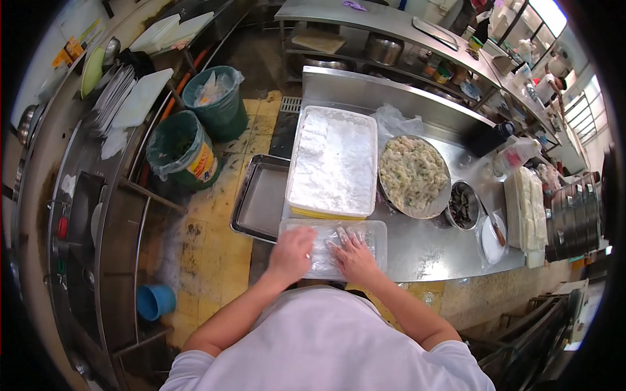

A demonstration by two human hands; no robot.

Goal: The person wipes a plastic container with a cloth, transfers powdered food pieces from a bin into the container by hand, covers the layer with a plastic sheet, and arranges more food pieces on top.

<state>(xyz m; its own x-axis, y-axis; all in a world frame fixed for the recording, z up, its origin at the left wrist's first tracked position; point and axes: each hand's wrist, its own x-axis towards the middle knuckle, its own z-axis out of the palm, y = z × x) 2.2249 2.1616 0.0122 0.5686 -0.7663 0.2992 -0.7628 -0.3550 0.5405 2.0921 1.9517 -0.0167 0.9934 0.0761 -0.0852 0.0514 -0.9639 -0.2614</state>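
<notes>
A shallow see-through plastic tray (379, 244) lies at the table's near edge, with crinkled plastic film (323, 251) inside it. Flat on the film, my right hand (354, 254) has its fingers spread, with white powder on them. My left hand (291, 253) is over the tray's left part; its fingers are blurred, so their grip cannot be made out. Just beyond stands a large white tub (332, 163) filled with white powder. To its right are a metal bowl of pale chopped filling with green bits (414, 173) and a smaller bowl of dark pieces (463, 205).
A metal tray (261, 195) juts past the table's left side. At right are a knife (499, 231) on a white plate, stacked white containers (527, 208) and stacked steamers (574, 218). Two green bins (179, 150) and a blue bucket (156, 302) stand on the floor at left.
</notes>
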